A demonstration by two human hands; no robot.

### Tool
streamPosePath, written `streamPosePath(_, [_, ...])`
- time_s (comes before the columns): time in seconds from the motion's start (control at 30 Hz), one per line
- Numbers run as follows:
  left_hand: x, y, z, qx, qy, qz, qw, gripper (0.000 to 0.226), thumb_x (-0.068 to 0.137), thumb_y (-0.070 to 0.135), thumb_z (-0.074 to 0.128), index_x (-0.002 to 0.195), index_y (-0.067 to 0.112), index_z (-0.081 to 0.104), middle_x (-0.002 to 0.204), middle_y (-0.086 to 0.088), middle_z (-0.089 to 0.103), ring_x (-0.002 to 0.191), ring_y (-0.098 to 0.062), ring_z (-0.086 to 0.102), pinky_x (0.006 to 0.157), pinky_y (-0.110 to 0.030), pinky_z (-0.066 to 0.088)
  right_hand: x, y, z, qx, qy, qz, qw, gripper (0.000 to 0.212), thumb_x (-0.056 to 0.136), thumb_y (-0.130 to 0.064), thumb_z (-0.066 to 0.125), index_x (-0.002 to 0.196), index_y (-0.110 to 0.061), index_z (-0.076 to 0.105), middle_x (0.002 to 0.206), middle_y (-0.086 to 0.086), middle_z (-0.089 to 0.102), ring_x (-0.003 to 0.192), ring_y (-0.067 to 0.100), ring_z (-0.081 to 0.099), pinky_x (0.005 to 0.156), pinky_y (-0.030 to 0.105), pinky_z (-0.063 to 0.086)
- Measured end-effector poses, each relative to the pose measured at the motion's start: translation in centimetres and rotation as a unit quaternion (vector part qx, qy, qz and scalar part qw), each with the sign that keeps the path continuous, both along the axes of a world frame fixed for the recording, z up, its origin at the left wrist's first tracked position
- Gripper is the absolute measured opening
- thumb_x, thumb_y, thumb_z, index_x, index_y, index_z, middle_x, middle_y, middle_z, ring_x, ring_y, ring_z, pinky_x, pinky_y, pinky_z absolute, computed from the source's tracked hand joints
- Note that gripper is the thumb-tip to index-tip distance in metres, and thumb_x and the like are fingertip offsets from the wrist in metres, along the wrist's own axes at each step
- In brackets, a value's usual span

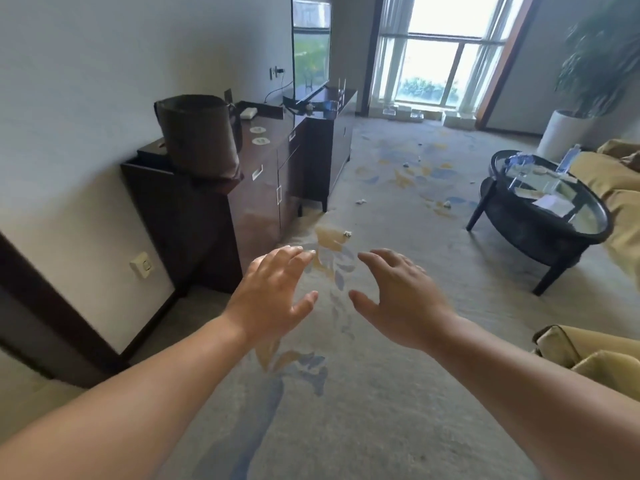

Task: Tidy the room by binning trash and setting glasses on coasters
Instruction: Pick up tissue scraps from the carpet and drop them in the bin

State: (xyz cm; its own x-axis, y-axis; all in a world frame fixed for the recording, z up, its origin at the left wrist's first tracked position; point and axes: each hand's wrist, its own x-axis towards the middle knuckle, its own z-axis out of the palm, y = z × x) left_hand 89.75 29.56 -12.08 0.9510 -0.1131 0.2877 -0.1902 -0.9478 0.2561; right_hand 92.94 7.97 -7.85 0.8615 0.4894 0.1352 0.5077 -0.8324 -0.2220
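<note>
**In mid-frame, empty hands above the carpet**

Left hand [273,292] and right hand [398,299] hover side by side, fingers spread, holding nothing. Paper scraps [347,233] litter the carpet [381,410] beyond them. Two round coasters [260,141] lie on the long dark table [252,209] at upper left.

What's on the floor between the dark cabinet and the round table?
In the head view, patterned carpet lies between the cabinet and the table, dotted with small white crumpled scraps.
</note>
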Motion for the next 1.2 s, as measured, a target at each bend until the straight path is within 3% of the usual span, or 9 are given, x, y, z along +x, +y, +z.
streamPosePath(0.17, [9.7,3.3,-0.3,0.001,0.007,-0.008,1.000,0.062,0.089,0.051,0.043,0.144,0.027,0.027,0.149,0.006,0.030,0.139,-0.012,0.020,0.114,-0.036,0.013,9.6,3.5,-0.2,0.005,0.002,-0.005,1.000,0.067,0.089,-0.054,0.048,0.146,-0.024,0.032,0.150,-0.002,0.038,0.138,0.017,0.033,0.111,0.035,0.029])
streamPosePath(0.67, [36.6,9.8,-6.9,-0.006,0.082,0.042,0.996,0.064,0.088,0.053,0.039,0.144,0.026,0.027,0.148,0.006,0.031,0.139,-0.012,0.022,0.115,-0.039,0.017,39.0,11.3,-7.4,-0.020,0.079,0.035,0.996,0.067,0.088,-0.057,0.045,0.145,-0.024,0.033,0.149,-0.002,0.038,0.136,0.019,0.035,0.110,0.038,0.033])
streamPosePath(1.2, [54.4,18.3,-14.2,-0.028,0.164,-0.028,0.986,0.065,0.088,0.055,0.039,0.145,0.026,0.027,0.147,0.005,0.032,0.139,-0.013,0.023,0.114,-0.040,0.019,54.3,20.0,-13.3,-0.040,0.142,-0.030,0.989,0.065,0.088,-0.056,0.045,0.142,-0.023,0.035,0.146,-0.001,0.040,0.134,0.021,0.036,0.108,0.040,0.035])
